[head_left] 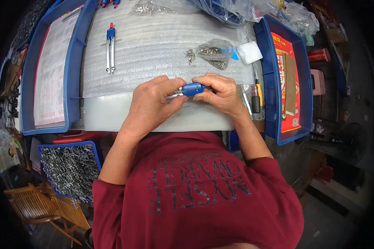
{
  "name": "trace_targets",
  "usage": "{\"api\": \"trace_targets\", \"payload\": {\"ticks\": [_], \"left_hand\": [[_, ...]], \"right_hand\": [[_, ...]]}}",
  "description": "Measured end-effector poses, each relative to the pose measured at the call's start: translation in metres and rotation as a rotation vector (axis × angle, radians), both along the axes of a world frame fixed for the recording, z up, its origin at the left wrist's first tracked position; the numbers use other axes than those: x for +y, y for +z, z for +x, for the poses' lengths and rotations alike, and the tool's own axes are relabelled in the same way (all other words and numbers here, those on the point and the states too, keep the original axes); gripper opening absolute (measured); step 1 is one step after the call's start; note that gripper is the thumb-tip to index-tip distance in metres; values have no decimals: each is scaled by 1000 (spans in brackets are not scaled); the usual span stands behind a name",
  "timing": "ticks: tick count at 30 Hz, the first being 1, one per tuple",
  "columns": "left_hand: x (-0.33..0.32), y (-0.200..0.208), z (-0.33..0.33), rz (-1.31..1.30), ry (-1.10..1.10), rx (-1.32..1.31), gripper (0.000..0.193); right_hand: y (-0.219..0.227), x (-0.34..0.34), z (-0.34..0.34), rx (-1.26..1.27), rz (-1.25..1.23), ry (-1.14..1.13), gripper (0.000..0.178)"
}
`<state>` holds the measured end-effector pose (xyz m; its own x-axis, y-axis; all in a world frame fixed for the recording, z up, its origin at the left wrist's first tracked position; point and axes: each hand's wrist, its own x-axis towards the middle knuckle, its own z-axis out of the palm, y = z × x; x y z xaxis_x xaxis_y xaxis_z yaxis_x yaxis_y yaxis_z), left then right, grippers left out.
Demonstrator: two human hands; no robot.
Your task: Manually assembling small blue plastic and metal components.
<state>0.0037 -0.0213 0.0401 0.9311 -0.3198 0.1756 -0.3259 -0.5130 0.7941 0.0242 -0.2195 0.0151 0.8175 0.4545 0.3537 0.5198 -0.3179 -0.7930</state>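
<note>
You seemed to be joining or adjusting parts of the blue-headed piece [193, 89]; the next move seemed to call for steady, well-aligned fingers. Leftmost, a red-tipped compass [111, 50] lay apart. Your left hand [156, 99] was closed on the piece's metal end. The piece lay roughly sideways above the white board [108, 114], its blue body smooth and dark-dotted. Your right hand [221, 93] pinched its other end, partly hiding it.
</note>
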Motion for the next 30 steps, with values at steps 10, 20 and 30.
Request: {"api": "trace_targets", "payload": {"ticks": [10, 20, 30], "left_hand": [[0, 2, -1, -22, 0, 31, 22], [-3, 4, -1, -8, -5, 5, 21], [-3, 3, -2, -36, 8, -4, 23]], "right_hand": [[4, -1, 3, -57, -7, 51, 30], [7, -6, 7, -69, -41, 96, 36], [8, -5, 8, -91, -42, 77, 35]]}}
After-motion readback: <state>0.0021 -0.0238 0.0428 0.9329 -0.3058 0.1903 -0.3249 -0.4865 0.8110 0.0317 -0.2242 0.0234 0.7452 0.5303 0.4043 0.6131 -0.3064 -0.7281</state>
